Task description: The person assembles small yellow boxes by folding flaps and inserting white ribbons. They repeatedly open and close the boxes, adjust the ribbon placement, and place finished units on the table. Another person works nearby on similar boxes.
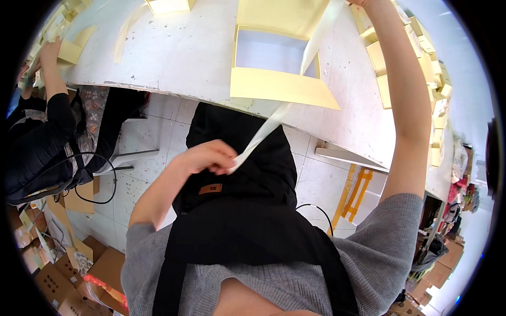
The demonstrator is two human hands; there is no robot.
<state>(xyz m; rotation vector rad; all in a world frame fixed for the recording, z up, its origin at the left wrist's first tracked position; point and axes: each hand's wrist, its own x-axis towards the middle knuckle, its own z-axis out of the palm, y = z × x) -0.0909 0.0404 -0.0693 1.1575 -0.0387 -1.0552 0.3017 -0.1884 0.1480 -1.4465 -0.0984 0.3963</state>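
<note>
A long white ribbon (pixel 263 134) is pinched in the closed fingers of my left hand (pixel 211 157), over my lap. From there it rises to the table edge and passes out of sight behind the front flap of a pale yellow box (pixel 284 84). Inside the box, whose interior is pale blue-white, it shows again and runs along the right side. Its upper end reaches the fingers of my right hand (pixel 360 2), closed at the box's far right corner and partly cut off by the picture's top edge. The box lies open on the table, its lid raised at the back.
The worn white table (pixel 179 58) stretches across in front of me. Stacked yellow boxes (pixel 421 58) line its right side. At left, a co-worker's hand (pixel 50 50) works by another yellow box (pixel 76 48). Cardboard cartons (pixel 108 268) stand on the floor at lower left.
</note>
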